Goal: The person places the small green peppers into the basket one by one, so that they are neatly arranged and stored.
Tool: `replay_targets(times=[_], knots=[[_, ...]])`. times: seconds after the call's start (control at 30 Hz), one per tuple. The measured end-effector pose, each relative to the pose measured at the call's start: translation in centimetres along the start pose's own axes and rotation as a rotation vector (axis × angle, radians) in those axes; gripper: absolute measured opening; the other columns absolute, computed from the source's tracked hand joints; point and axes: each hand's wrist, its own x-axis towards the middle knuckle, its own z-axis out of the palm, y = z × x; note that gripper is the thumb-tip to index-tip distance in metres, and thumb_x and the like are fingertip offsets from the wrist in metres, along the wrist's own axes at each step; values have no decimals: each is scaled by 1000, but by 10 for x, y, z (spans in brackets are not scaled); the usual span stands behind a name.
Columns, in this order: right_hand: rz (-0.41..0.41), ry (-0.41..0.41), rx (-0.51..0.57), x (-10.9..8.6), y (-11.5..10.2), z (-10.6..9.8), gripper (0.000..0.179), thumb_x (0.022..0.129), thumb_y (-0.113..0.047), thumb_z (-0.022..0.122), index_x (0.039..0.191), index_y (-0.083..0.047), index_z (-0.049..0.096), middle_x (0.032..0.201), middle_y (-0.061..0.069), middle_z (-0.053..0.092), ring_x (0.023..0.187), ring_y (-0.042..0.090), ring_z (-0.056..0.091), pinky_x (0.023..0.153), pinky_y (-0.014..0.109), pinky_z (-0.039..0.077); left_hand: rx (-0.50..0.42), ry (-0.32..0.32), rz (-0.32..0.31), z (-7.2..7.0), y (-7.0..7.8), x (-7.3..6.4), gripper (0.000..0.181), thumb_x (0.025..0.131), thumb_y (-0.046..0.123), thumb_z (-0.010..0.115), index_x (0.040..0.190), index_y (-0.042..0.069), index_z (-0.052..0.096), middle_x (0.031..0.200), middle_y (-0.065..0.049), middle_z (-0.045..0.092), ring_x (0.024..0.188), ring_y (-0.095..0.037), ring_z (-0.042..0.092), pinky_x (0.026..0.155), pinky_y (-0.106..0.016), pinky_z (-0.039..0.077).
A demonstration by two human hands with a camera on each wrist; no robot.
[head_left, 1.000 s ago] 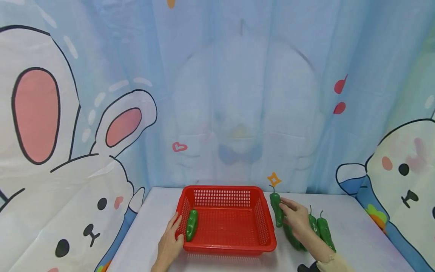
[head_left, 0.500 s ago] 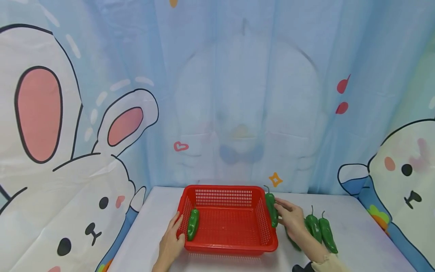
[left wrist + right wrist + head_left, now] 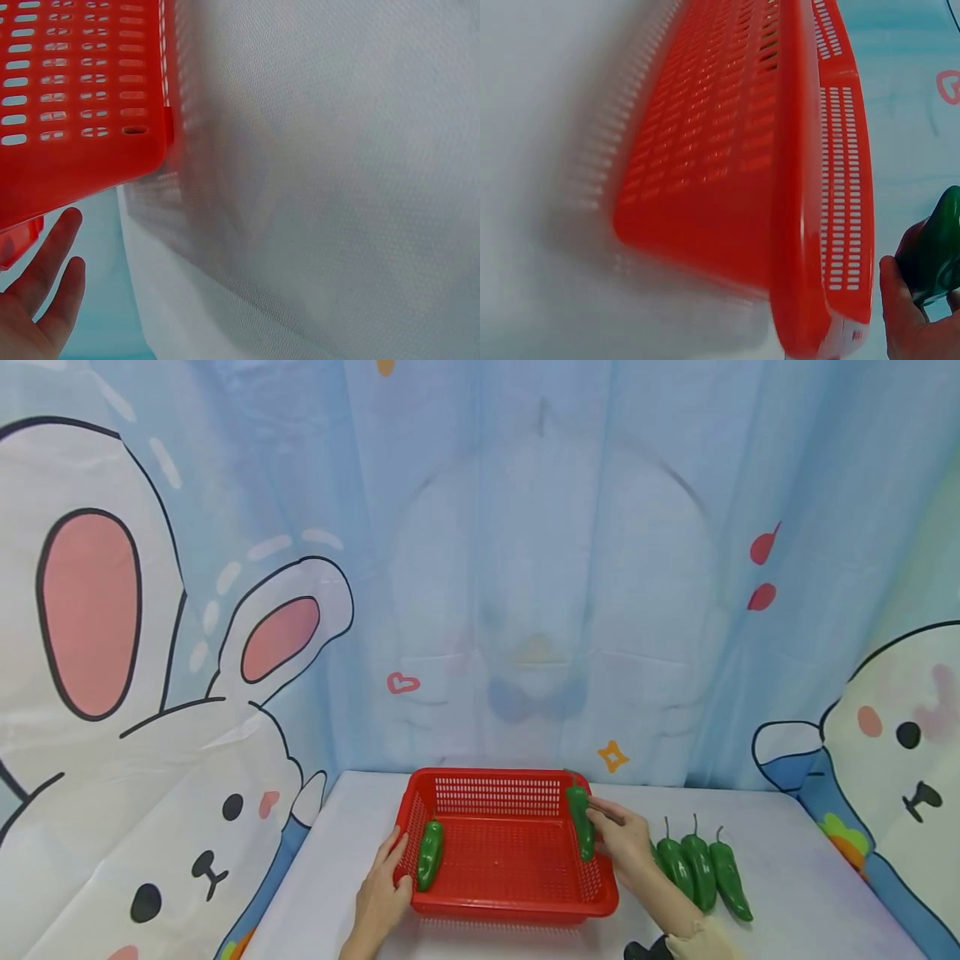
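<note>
My right hand (image 3: 624,845) pinches a green chili pepper (image 3: 581,825), its stem pointing up, over the right rim of the red plastic basket (image 3: 510,910). In the right wrist view this pepper (image 3: 934,251) sits between thumb and fingers, above the rim. With straight fingers, my left hand (image 3: 380,893) touches the left side of the basket near its front corner. From the left wrist, the fingers (image 3: 52,262) reach along the outside of the perforated basket wall (image 3: 75,90). Inside, another green pepper (image 3: 430,856) lies along the left wall.
Several more green peppers (image 3: 699,870) lie side by side on the white table (image 3: 795,860), right of the basket; the leftmost is partly hidden by my right arm. Behind the table hangs a light blue curtain (image 3: 480,568) printed with cartoon rabbits.
My right hand has carried the pepper leftward, from beside the basket to over its right edge. The peppers on the table show more fully now. My left hand stays at the basket's left side.
</note>
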Motion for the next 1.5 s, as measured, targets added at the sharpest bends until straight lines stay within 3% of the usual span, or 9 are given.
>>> replay_targets(times=[0.3,0.43,0.77,1.2,1.5], knots=[[-11,-4,47,0,2,34,43,98,-15,58,137,3,55,135,30,52,97,14,66,72,33,59,1,-6,-12,-1,-1,1,64,80,2,56,144,3,49,154,-11,39,136,-34,44,97,-56,47],[5,-11,78,-3,7,47,41,98,-14,58,135,4,57,129,29,57,93,16,68,73,37,60,4,-22,-14,-1,-1,0,65,80,2,56,144,3,49,154,-13,39,136,-37,43,97,-58,46],[26,-3,89,-5,22,65,37,96,-8,58,130,8,59,120,27,63,83,14,68,62,32,58,-19,-53,-35,0,-1,-4,64,81,3,57,145,1,48,155,-14,37,136,-38,41,96,-57,47],[54,-51,188,-8,31,92,37,97,-5,55,131,10,56,114,28,65,81,21,72,63,39,60,-16,-36,-40,0,-1,-3,63,82,3,57,145,2,48,155,-12,38,136,-36,43,97,-56,46],[58,-60,170,-9,34,112,36,96,-3,55,129,12,57,112,31,64,77,21,70,59,37,58,-16,-3,-13,1,0,-1,63,80,2,58,143,2,50,153,-13,41,133,-36,46,93,-55,50]])
